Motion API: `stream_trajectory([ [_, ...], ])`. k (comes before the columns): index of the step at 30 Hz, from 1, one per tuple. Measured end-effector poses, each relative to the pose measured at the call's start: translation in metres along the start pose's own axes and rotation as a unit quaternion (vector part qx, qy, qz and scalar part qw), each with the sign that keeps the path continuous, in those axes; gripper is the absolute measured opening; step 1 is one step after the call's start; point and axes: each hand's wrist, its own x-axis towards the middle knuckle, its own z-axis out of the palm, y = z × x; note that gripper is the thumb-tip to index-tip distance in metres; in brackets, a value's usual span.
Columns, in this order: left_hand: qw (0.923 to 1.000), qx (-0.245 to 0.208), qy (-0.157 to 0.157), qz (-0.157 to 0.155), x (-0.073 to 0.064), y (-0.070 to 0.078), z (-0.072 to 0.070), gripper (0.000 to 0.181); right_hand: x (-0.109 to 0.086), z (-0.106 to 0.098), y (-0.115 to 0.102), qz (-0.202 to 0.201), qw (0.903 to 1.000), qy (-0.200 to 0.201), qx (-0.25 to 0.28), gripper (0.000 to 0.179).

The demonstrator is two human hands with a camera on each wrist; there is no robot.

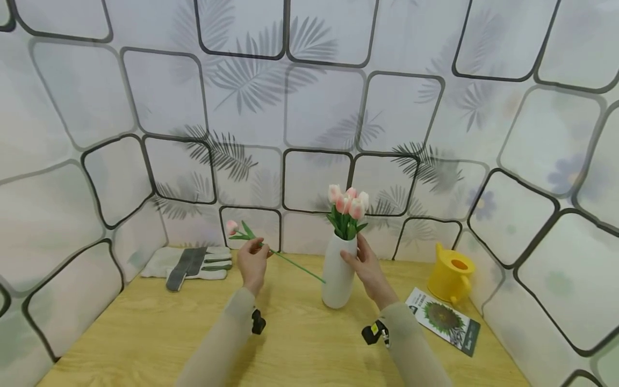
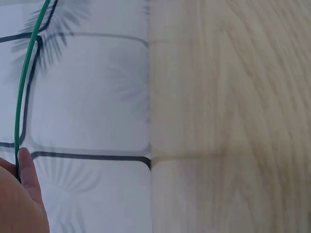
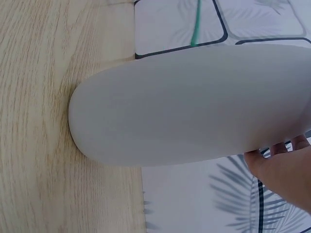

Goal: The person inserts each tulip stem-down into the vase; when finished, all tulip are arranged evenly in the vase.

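My left hand [image 1: 253,262] pinches the green stem of a single pink tulip [image 1: 232,227] near its leaves. From the fingers the stem [image 1: 300,266] slants down to the right, and its end overlaps the vase in the head view. In the left wrist view the stem [image 2: 22,92] rises from the fingertips. My right hand [image 1: 368,269] grips the upper right side of a white vase [image 1: 337,279], thumb across the front. Several pink and white tulips [image 1: 349,203] stand in the vase's mouth. The vase [image 3: 184,107] is upright on the table in the right wrist view.
Grey and white gloves [image 1: 193,263] lie at the back left of the wooden table [image 1: 300,344]. A yellow watering can [image 1: 450,275] stands at the right, behind a seed packet [image 1: 445,320] with a sunflower picture. Patterned walls [image 1: 251,177] enclose the back and sides.
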Motion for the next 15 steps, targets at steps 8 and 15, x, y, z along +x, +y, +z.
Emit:
stream_trajectory([
  [8,0.9987,-0.048,0.014,-0.005,-0.001,0.02,0.015,0.024,0.009,-0.003,0.01,-0.018,0.9997,0.001,-0.014,0.081],
  [15,0.9953,-0.093,0.005,-0.024,-0.005,0.027,0.02,0.033,0.007,-0.005,0.012,-0.01,0.9998,0.0,-0.017,0.081],
])
